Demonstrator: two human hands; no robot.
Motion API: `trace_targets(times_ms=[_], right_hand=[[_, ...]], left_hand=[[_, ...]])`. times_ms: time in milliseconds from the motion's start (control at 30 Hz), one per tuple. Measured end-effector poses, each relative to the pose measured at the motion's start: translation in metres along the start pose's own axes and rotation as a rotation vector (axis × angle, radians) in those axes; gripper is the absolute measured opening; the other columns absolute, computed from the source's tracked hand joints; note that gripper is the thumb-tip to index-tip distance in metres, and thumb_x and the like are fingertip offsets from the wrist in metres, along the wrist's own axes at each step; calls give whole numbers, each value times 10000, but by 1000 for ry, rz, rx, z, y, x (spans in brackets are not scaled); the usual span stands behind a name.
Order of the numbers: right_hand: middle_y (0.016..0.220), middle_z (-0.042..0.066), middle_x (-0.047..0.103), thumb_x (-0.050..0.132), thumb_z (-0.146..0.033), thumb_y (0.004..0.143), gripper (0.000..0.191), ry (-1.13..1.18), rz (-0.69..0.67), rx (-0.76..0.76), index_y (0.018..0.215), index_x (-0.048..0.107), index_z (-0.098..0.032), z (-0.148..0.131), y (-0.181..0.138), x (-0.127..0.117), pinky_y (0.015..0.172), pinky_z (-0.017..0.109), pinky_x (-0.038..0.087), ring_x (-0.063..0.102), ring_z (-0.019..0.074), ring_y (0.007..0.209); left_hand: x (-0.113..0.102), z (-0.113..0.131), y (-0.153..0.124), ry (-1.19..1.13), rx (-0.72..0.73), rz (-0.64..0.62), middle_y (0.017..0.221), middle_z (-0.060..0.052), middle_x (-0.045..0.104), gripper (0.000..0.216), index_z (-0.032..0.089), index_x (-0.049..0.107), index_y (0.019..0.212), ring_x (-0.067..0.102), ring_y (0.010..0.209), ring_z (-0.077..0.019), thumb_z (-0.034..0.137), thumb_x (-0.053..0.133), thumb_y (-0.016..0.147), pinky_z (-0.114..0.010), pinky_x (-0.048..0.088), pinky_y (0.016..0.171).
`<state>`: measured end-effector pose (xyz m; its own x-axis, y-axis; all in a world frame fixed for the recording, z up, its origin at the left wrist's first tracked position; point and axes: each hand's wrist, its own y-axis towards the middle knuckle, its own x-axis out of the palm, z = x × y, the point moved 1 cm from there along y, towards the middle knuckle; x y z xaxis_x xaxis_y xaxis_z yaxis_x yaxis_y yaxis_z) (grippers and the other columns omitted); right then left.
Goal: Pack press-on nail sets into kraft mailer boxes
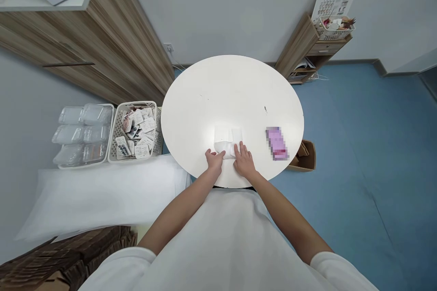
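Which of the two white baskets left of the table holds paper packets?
The nearer basket, beside the table; the farther basket holds clear plastic boxes.

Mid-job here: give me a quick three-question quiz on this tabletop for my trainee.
1. True or false: the left hand and the right hand both touch the white cloth.
2. Seen by the person, where does the pink item lie from the cloth? A. left B. right C. on top of it
3. Fill in: the basket of small packets stands off the round table, on the person's ____ side.
Key: 1 true; 2 B; 3 left.
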<state>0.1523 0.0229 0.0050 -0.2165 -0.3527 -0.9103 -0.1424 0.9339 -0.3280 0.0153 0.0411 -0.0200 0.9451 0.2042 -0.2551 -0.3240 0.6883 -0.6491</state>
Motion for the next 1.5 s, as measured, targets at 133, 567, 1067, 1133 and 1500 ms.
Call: trace_targets(times_ms=[133, 567, 1067, 1133, 1500], right_hand=[[1450, 108, 32, 430, -324, 784, 679, 37, 12, -69, 1372, 112, -205, 7, 0, -7, 906, 431, 280, 311, 309, 1175], [1435, 133, 95, 572, -329, 720, 802, 40, -59, -249, 1370, 112, -229, 25, 13, -11, 892, 438, 265, 306, 322, 1163], [1418, 119, 93, 548, -220, 665, 774, 327, -142, -326, 1354, 194, -221, 42, 24, -14, 919, 395, 314, 306, 289, 1188], [1407, 105, 135, 529, -173, 648, 785, 474, -194, -338, 1354, 190, -223, 51, 28, -19, 931, 363, 323, 334, 243, 1182], [938, 32, 497, 490, -385, 739, 253, 530, 37, 237, 923, 506, -212, 17, 46, -28, 650, 270, 410, 516, 138, 740]], left_hand=[[4, 13, -3, 4, -7, -25, 1090, -127, 478, 654, 165, 284, 1226, 567, 863, -165, 297, 631, 688, -295, 484, 680], [25, 23, -32, 178, 310, -1, 701, -1, 559, 289, 152, 584, 932, 523, 616, -108, 233, 587, 655, -288, 446, 689], [50, 9, -56, 709, 569, -153, 1014, -127, 463, 597, 114, 193, 1337, 502, 877, -191, 189, 380, 775, -303, 426, 716], [49, 10, -55, 845, 592, -175, 1030, -136, 453, 623, 108, 175, 1342, 495, 908, -219, 188, 382, 761, -325, 415, 719], [54, 20, -60, 1173, 678, -195, 1045, -179, 453, 547, 76, 349, 1237, 478, 890, -288, 139, 431, 700, -371, 410, 655]])
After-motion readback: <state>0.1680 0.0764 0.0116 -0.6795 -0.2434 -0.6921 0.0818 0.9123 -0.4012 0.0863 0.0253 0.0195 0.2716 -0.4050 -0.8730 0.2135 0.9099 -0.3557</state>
